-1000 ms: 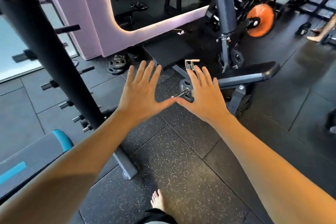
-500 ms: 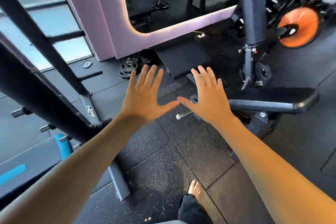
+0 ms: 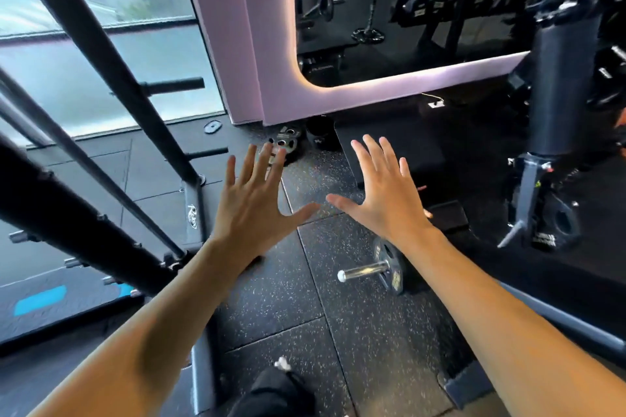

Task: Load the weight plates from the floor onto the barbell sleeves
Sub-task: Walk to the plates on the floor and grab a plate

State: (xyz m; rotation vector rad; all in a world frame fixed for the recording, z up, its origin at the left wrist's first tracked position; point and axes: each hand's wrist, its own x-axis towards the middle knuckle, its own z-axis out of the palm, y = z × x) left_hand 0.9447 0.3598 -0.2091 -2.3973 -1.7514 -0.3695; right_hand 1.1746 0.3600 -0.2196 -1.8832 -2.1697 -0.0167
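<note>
On the speckled rubber gym floor [image 3: 277, 284], a barbell sleeve [image 3: 364, 270] lies below my right hand [image 3: 382, 200]. Small weight plates [image 3: 284, 142] sit just beyond my left hand [image 3: 252, 203]; all fingers are spread, holding nothing.

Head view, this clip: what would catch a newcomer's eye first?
Two bare hands spread open in mid-frame, the left hand and the right hand, thumbs nearly meeting, holding nothing. Below the right forearm a chrome barbell sleeve sticks out over the speckled floor with one dark plate already on it. Beyond the left fingertips, small plates lie at the foot of the pink wall.
</note>
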